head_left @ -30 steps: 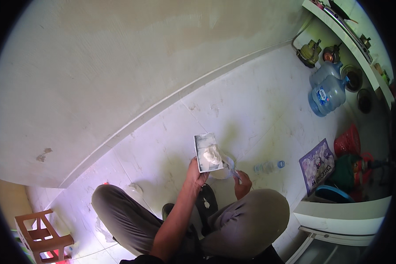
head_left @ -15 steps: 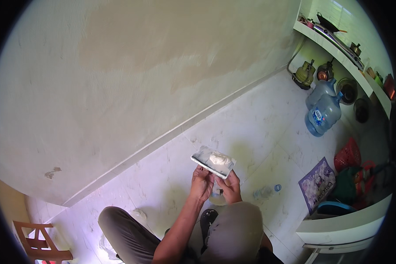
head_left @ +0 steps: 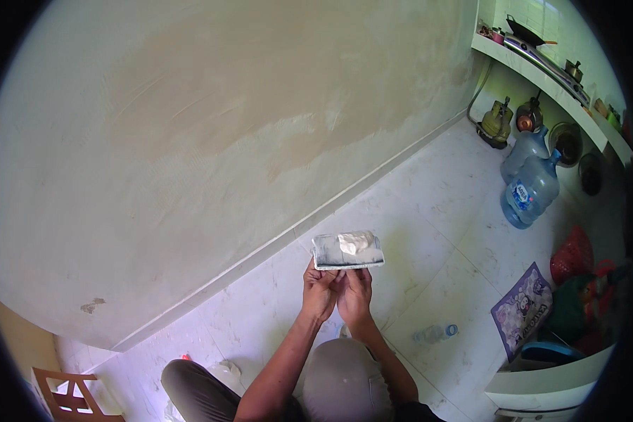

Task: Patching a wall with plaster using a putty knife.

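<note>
A flat rectangular putty board [head_left: 328,257], grey and smeared with white along its edges, is held out level in front of me. On its far right part sits a thick white lump of putty [head_left: 356,243]. My left hand [head_left: 319,294] is closed under the board's near edge, left of its middle. Beside it, almost touching, my right hand [head_left: 355,292] is closed under the same edge. Whatever handle the fingers wrap is hidden beneath the board.
Ahead stands a wall [head_left: 211,141] with a brownish patch. Water jugs [head_left: 531,190] and a gas cylinder [head_left: 497,121] stand at the right under a counter [head_left: 541,77]. A small plastic bottle [head_left: 435,333] lies on the floor near a purple bag [head_left: 522,309]. A brown chair [head_left: 77,397] is lower left.
The board has turned from slanting down rightward to nearly level across my view. My right hand has shifted left, closer to my left hand. The view has shifted slightly.
</note>
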A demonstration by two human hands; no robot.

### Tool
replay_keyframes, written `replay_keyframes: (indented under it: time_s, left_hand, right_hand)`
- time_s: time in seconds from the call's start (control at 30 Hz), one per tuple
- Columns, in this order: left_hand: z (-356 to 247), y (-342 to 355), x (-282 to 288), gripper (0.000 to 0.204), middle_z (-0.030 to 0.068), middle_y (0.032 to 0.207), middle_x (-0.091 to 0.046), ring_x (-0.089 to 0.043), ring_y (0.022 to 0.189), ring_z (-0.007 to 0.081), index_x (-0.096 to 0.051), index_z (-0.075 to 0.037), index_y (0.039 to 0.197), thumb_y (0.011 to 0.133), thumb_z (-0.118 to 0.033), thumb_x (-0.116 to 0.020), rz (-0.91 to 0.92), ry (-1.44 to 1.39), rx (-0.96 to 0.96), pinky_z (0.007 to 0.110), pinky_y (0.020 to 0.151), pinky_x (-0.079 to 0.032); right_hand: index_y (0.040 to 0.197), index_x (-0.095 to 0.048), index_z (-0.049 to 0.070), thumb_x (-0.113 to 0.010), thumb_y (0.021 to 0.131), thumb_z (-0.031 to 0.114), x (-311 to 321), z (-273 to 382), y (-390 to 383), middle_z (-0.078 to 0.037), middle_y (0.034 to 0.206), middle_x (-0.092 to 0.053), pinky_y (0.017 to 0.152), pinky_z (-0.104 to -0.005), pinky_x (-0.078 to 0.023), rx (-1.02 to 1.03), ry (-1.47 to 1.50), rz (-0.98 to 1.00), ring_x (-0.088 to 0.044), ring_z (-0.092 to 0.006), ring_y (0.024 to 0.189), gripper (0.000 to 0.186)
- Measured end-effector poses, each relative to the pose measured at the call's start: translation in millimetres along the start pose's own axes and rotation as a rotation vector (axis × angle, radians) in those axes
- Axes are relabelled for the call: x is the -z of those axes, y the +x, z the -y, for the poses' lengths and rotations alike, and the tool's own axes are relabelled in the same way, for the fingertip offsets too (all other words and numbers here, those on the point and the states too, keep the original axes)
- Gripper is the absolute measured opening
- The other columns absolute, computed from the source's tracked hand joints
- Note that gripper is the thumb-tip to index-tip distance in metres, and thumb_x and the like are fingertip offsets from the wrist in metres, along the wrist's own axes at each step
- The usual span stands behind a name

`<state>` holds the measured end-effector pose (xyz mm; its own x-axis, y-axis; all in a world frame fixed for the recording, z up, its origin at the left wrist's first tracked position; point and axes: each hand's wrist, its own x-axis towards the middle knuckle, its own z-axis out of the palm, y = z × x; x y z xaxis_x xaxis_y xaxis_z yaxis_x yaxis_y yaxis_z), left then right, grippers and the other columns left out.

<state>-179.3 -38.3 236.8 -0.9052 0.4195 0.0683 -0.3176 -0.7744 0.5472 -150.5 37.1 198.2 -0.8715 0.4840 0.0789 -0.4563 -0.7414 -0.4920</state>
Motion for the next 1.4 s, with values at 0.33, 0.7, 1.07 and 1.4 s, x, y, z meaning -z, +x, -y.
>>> replay_keyframes:
  time_s: [0.33, 0.7, 1.07, 1.4]
  left_hand:
    - [-49, 20, 60, 0.054, 0.0159, 0.122, -0.064, -0.067, 0.104, 0.0248, -0.046, 0.0, 0.141, 0.09, 0.005, -0.065, -0.177, 0.697, 0.1, 0.037, 0.089, -0.058]
    - [-261, -98, -35, 0.043, 0.0168, 0.11, -0.066, -0.07, 0.089, 0.0217, -0.054, 0.003, 0.131, 0.092, -0.008, -0.069, -0.367, 1.39, -0.239, 0.034, 0.076, -0.06]
    - [-262, -147, -23, 0.058, 0.0193, 0.111, -0.066, -0.071, 0.089, 0.0238, -0.043, -0.001, 0.141, 0.091, -0.009, -0.071, -0.415, 1.247, -0.377, 0.032, 0.068, -0.06]
    - [-285, -184, -17, 0.061, 0.0194, 0.11, -0.067, -0.071, 0.087, 0.0233, -0.041, -0.001, 0.143, 0.091, -0.01, -0.072, -0.447, 1.169, -0.447, 0.032, 0.067, -0.06]
  right_hand:
    - [0.147, -0.041, 0.002, -0.058, 0.1, 0.013, -10, 13, 148, -0.01, 0.145, -0.05, 0.113, -0.0408, -0.04, 0.058, 0.022, -0.017, -0.05, -0.0236, 0.132, 0.051]
    - [0.135, -0.057, -0.001, -0.058, 0.103, 0.017, -49, 33, 364, -0.008, 0.126, -0.063, 0.099, -0.0338, -0.045, 0.401, -0.257, -0.044, -0.058, -0.0165, 0.113, 0.037]
    - [0.12, -0.065, -0.004, -0.059, 0.102, 0.016, -117, -12, 307, -0.008, 0.1, -0.069, 0.082, -0.0291, -0.048, 0.633, -0.724, -0.072, -0.06, -0.0126, 0.091, 0.028]
    - [0.112, -0.064, -0.007, -0.061, 0.1, 0.014, -207, -91, 192, -0.014, 0.112, -0.061, 0.077, -0.0324, -0.053, 0.798, -0.739, 0.082, -0.064, -0.0222, 0.094, 0.024]
